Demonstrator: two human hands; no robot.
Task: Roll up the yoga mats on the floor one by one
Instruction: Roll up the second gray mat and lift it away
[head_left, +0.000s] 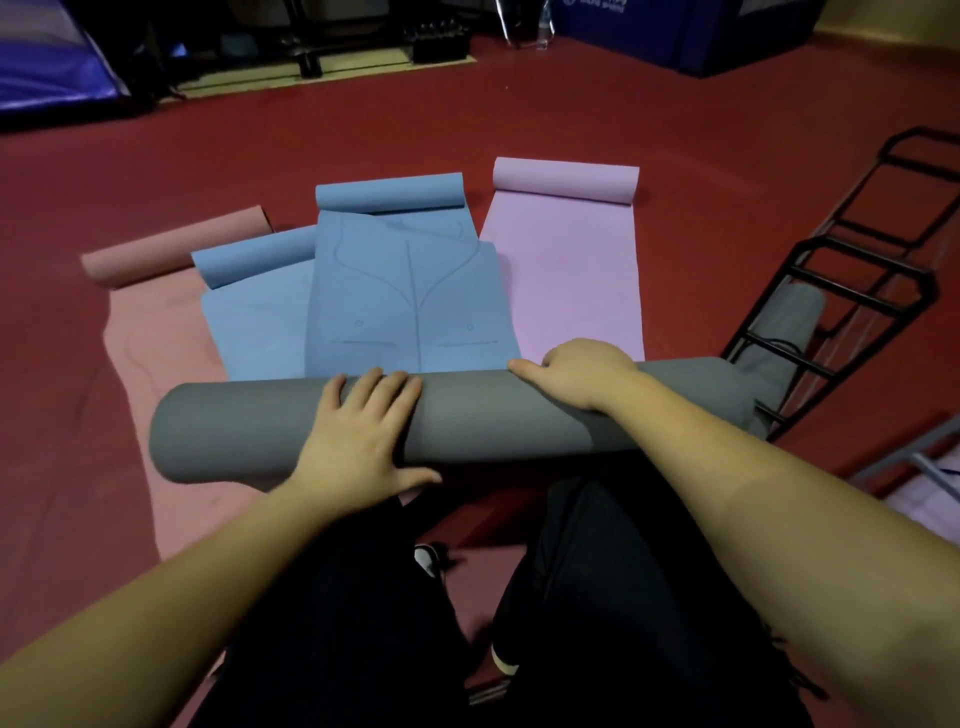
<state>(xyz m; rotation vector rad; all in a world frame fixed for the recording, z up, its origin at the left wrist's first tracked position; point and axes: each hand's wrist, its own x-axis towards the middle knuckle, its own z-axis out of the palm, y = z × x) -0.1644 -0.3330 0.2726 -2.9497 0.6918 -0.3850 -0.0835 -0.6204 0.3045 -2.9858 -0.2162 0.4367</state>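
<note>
Grey mat (467, 415): rolled fully into a thick tube, it lay crosswise in front of my knees, over the near ends of the flat mats.
Left hand (358, 431): I rested it flat on the roll left of its middle, fingers straight and spread over the top, thumb out along the near side; nothing was gripped.
Right hand (576, 371): I laid it over the roll's right part with the fingers curled down over the far side and the thumb pointing left along the top.
Blue mat, centre (410, 291): mostly flat, line markings facing up, far end curled into a small roll.
Second blue mat (254, 317): partly under the centre one, to its left, far end curled likewise.
Pink mat (145, 332): leftmost, flat under the blue mats, far end rolled.
Lilac mat (571, 270): rightmost, flat, far end rolled.
Black metal rack (852, 270): lying at right on the red floor (467, 119), with another grey roll (779, 332) resting in it.
</note>
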